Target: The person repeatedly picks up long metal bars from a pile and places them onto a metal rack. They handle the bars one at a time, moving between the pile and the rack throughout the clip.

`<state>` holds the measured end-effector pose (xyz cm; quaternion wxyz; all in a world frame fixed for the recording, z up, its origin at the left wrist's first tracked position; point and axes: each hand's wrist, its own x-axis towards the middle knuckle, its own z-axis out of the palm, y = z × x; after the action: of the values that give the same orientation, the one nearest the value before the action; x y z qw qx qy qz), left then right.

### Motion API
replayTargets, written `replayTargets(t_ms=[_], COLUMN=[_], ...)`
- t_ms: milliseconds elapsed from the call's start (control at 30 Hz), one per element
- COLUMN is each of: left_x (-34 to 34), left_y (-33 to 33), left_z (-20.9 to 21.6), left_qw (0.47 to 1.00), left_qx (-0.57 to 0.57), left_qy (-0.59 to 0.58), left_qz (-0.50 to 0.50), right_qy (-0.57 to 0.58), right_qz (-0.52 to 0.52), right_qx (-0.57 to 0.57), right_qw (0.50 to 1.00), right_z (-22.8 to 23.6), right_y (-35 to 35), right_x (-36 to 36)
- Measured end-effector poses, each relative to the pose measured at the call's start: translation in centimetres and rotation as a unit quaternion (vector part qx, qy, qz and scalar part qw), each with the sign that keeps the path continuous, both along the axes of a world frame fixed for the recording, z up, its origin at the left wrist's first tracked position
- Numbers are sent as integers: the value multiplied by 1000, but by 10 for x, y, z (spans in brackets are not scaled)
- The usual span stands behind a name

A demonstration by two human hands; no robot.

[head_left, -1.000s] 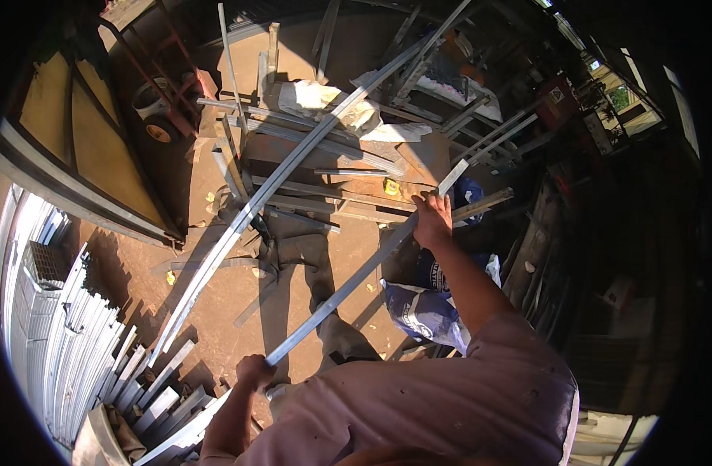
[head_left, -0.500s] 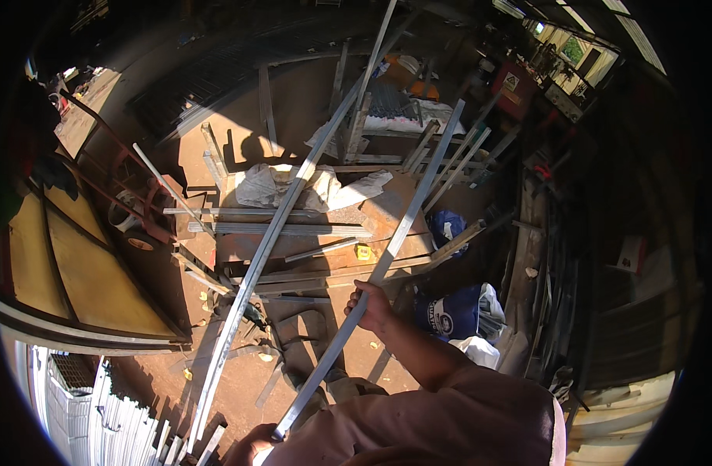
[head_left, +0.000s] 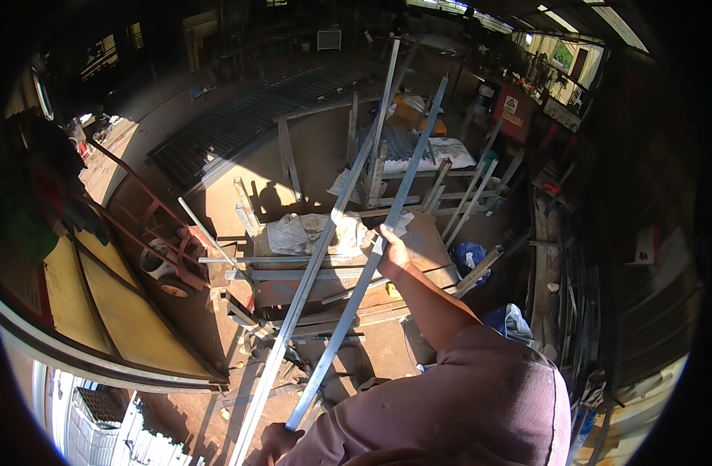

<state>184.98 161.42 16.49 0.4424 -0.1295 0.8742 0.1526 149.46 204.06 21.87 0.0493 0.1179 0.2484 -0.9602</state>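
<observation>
A long grey metal square tube (head_left: 356,299) slants from the lower middle up toward the far side. My right hand (head_left: 391,252) is wrapped round it about halfway along, over the workbench. Close by the lower end, my left hand (head_left: 278,440) is closed on the tube, its fingers partly hidden. To the left, almost parallel, lie other long metal tubes (head_left: 295,299), apart from the held one and resting across the bench. Beneath them the wooden workbench (head_left: 426,233) carries a crumpled whitish cloth (head_left: 290,233) and shorter metal bars (head_left: 274,274).
Upright posts (head_left: 441,185) stand at the bench's far side. A red hand truck (head_left: 186,250) and a yellow-panelled frame (head_left: 84,291) are on the left. Stacked long bars (head_left: 546,287) line the right side. Farther off are a red cabinet (head_left: 513,113) and dark metal grating (head_left: 224,128).
My right hand has moved forward with the tube, which now lies nearer the other long tubes. My left hand remains at its lower end. The view has tipped up.
</observation>
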Motion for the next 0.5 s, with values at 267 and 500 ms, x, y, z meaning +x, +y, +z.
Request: replayTargets(t_ms=[267,500], left_x=[-124,-40], left_y=[42,-72], left_z=[23,26], left_qw=[962,983], left_qx=[165,108], left_qy=[215,84], left_qz=[-39,125], right_qy=[-159,-170], right_qz=[269,205], right_qx=[-108,-49], right_qw=[944,963], right_z=[-36,30], right_y=[-150,-108], right_x=[101,6])
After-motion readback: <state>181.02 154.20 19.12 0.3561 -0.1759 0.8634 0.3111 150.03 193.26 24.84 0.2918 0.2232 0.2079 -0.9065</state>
